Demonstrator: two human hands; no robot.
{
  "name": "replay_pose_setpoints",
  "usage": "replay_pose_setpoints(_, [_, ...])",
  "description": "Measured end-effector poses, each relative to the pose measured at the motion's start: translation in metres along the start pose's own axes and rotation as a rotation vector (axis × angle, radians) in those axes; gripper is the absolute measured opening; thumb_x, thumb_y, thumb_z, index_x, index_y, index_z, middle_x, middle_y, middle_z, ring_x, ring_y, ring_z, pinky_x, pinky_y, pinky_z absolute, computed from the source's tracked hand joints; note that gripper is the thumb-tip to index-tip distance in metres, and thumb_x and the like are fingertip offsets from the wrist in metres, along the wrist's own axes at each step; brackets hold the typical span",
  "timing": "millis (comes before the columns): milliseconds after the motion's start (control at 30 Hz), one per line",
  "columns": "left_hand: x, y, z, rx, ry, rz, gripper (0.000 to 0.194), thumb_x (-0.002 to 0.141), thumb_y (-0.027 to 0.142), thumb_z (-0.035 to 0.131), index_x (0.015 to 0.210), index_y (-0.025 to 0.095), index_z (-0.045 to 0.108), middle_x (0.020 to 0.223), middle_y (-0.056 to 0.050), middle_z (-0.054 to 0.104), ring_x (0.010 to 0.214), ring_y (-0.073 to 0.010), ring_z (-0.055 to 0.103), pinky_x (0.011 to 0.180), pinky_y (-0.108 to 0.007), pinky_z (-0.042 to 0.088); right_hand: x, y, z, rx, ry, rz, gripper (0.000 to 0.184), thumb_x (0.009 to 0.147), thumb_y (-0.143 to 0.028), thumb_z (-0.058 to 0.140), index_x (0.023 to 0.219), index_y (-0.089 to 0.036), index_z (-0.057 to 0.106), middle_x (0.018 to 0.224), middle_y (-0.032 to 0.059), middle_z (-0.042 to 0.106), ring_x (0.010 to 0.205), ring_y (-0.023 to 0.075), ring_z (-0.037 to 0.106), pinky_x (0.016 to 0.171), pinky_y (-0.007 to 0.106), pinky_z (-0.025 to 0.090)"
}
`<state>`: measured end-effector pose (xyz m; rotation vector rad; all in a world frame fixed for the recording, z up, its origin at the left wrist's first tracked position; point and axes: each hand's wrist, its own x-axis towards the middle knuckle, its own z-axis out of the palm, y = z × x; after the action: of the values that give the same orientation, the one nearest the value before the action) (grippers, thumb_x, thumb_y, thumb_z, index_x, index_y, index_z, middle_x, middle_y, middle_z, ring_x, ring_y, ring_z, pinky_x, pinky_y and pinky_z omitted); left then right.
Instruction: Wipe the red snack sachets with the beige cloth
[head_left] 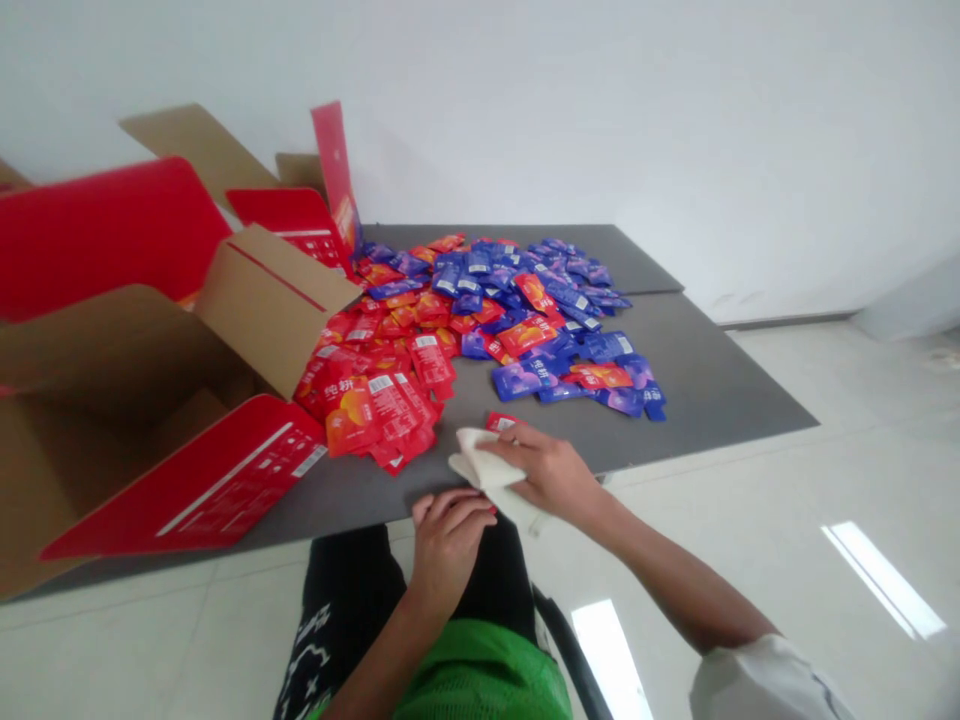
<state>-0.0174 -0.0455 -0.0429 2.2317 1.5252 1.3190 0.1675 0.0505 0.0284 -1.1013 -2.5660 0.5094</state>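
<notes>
A heap of several red sachets and blue sachets lies on a grey mat on the floor. My right hand is closed on a white cloth-like bag at the mat's near edge, with a red sachet just under its fingertips. My left hand rests beside it over my knee, fingers curled, touching the bag's lower edge; I cannot make out anything held in it.
An open cardboard box with red printed flaps lies on the left, with another red-flapped box behind it. A white wall stands behind the mat, and pale floor tiles spread to the right. My black-trousered legs are below.
</notes>
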Motion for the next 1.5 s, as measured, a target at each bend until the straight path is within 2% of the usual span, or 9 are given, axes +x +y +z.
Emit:
replay_pose_setpoints(133, [0.0, -0.001, -0.001, -0.01, -0.018, -0.011, 0.025, 0.1, 0.019, 0.06, 0.08, 0.027, 0.071, 0.087, 0.006, 0.078, 0.091, -0.0195, 0.069, 0.084, -0.04, 0.033, -0.004, 0.001, 0.015, 0.055, -0.046, 0.008, 0.042, 0.092, -0.019, 0.065, 0.133, -0.029, 0.067, 0.127, 0.0046, 0.068, 0.108, 0.0185, 0.068, 0.086, 0.023, 0.052])
replay_pose_setpoints(333, [0.003, 0.002, -0.002, -0.06, -0.02, -0.018, 0.025, 0.102, 0.019, 0.059, 0.081, 0.026, 0.071, 0.099, 0.008, 0.08, 0.097, -0.018, 0.07, 0.087, -0.04, 0.033, 0.032, 0.039, -0.011, -0.16, 0.033, 0.198, 0.046, 0.093, -0.016, 0.061, 0.137, -0.027, 0.065, 0.122, 0.0079, 0.067, 0.105, 0.02, 0.068, 0.085, 0.023, 0.052])
replay_pose_setpoints(467, [0.003, 0.001, -0.001, -0.052, -0.005, -0.01, 0.025, 0.101, 0.02, 0.059, 0.081, 0.027, 0.071, 0.096, 0.006, 0.08, 0.095, -0.0185, 0.069, 0.087, -0.04, 0.033, 0.014, 0.017, -0.006, -0.1, 0.067, 0.104, 0.05, 0.093, -0.016, 0.062, 0.142, -0.03, 0.061, 0.128, 0.0066, 0.066, 0.109, 0.0193, 0.067, 0.089, 0.024, 0.052])
replay_pose_setpoints(633, [0.002, 0.0, -0.002, 0.003, -0.017, -0.012, 0.027, 0.1, 0.016, 0.059, 0.079, 0.028, 0.071, 0.084, 0.006, 0.078, 0.088, -0.0194, 0.068, 0.082, -0.039, 0.033, -0.004, -0.004, 0.014, 0.042, -0.082, 0.01, 0.043, 0.094, -0.021, 0.065, 0.137, -0.03, 0.065, 0.127, 0.0051, 0.068, 0.108, 0.0186, 0.068, 0.088, 0.024, 0.053])
replay_pose_setpoints(900, [0.004, 0.002, -0.001, -0.056, -0.01, -0.022, 0.024, 0.101, 0.018, 0.059, 0.08, 0.026, 0.07, 0.097, 0.007, 0.08, 0.095, -0.0177, 0.07, 0.087, -0.039, 0.034, 0.039, 0.044, -0.016, -0.196, 0.02, 0.192, 0.043, 0.096, -0.018, 0.059, 0.138, -0.024, 0.065, 0.123, 0.0086, 0.067, 0.105, 0.02, 0.068, 0.086, 0.024, 0.052])
replay_pose_setpoints(1033, [0.003, 0.0, -0.001, -0.05, -0.017, -0.016, 0.026, 0.102, 0.02, 0.056, 0.082, 0.027, 0.071, 0.096, 0.005, 0.08, 0.095, -0.0182, 0.069, 0.088, -0.039, 0.034, 0.018, 0.018, -0.008, -0.1, 0.062, 0.1, 0.05, 0.094, -0.015, 0.059, 0.142, -0.027, 0.06, 0.128, 0.0069, 0.066, 0.108, 0.0188, 0.067, 0.087, 0.024, 0.052])
replay_pose_setpoints(1200, [0.001, -0.002, -0.002, 0.033, -0.032, -0.006, 0.031, 0.101, 0.017, 0.055, 0.078, 0.028, 0.073, 0.077, 0.003, 0.076, 0.084, -0.0195, 0.066, 0.081, -0.039, 0.033, -0.004, -0.009, 0.016, 0.06, -0.069, -0.002, 0.043, 0.094, -0.019, 0.063, 0.136, -0.028, 0.064, 0.126, 0.0056, 0.069, 0.109, 0.019, 0.068, 0.088, 0.024, 0.053])
replay_pose_setpoints(1333, [0.002, -0.001, -0.001, -0.03, -0.041, -0.011, 0.027, 0.101, 0.017, 0.058, 0.08, 0.027, 0.072, 0.096, 0.005, 0.08, 0.095, -0.0189, 0.069, 0.087, -0.04, 0.034, 0.016, 0.018, 0.009, -0.027, -0.02, 0.115, 0.047, 0.092, -0.015, 0.063, 0.136, -0.029, 0.065, 0.127, 0.0053, 0.067, 0.108, 0.0191, 0.068, 0.088, 0.024, 0.053])
replay_pose_setpoints(1500, [0.004, 0.001, -0.001, -0.049, -0.031, -0.031, 0.027, 0.101, 0.016, 0.058, 0.079, 0.027, 0.071, 0.099, 0.007, 0.08, 0.095, -0.0182, 0.07, 0.086, -0.04, 0.034, 0.037, 0.041, -0.015, -0.18, 0.034, 0.206, 0.043, 0.095, -0.018, 0.06, 0.138, -0.025, 0.065, 0.126, 0.0092, 0.066, 0.105, 0.0213, 0.068, 0.085, 0.026, 0.053])
